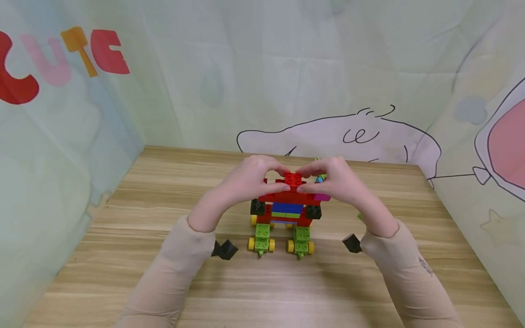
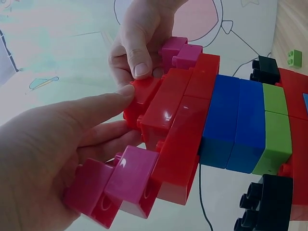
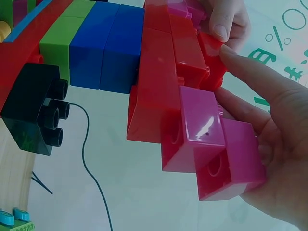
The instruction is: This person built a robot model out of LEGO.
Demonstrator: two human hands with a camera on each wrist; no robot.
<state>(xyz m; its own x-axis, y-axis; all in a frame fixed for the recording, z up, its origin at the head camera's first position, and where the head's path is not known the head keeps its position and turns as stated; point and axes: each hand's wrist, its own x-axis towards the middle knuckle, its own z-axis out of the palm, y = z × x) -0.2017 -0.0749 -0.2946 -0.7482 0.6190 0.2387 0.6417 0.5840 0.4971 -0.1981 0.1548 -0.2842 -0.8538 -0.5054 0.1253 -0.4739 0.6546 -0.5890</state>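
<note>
A tall figure of toy building blocks (image 1: pixel 289 197) stands on the table, with red, blue and lime layers above green wheeled feet (image 1: pixel 262 231). At its top sits a small red block (image 1: pixel 293 178). My left hand (image 1: pixel 250 178) pinches this block from the left between thumb and fingers. From the other side my right hand (image 1: pixel 336 180) pinches the same block. Magenta blocks (image 2: pixel 132 173) step out at the figure's sides, close by each palm. Black blocks (image 3: pixel 36 106) jut out lower down, their studs facing outward.
Behind the table (image 1: pixel 135 255) hangs a pale printed cloth (image 1: pixel 262 82), with more cloth on both sides. A small green block (image 2: pixel 294 58) lies on the table. Black camera mounts (image 1: pixel 225 249) show under the wrists.
</note>
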